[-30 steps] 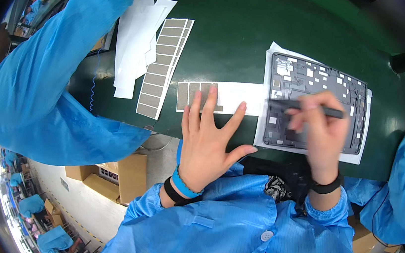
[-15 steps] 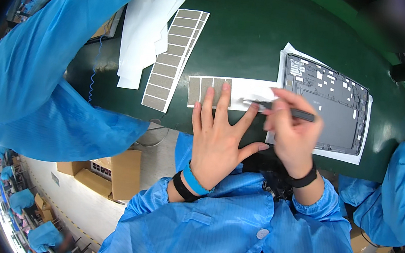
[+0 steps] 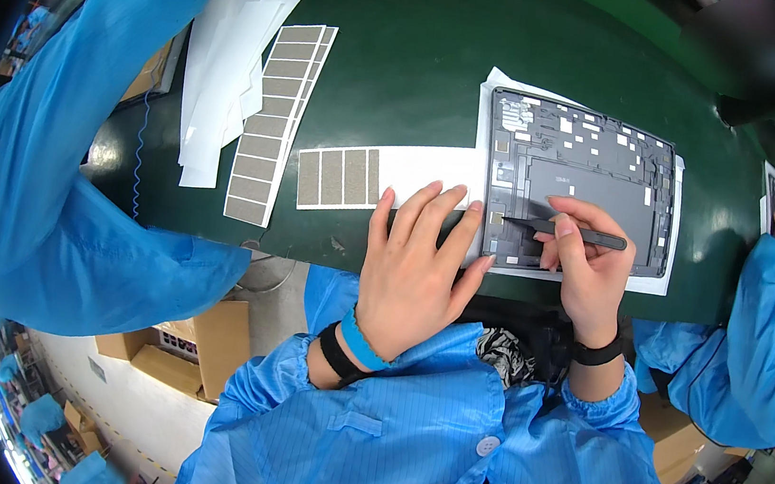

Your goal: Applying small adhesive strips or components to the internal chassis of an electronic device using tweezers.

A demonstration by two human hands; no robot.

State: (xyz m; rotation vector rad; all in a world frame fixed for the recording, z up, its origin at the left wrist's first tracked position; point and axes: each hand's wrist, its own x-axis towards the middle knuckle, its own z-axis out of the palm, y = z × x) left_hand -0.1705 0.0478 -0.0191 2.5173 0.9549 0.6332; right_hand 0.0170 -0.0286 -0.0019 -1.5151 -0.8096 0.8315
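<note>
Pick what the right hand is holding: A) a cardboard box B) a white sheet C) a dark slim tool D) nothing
C: the right hand grips a dark slim tool, its tip on the open device chassis; the left hand lies flat on the table.

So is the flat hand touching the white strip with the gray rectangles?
Touching. The head view shows the left hand lying flat, its fingertips resting on the bare end of the white strip, with no gap showing.

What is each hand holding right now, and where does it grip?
The right hand pinches black tweezers around their middle. The left hand holds nothing; it lies flat on the white sheet.
</note>
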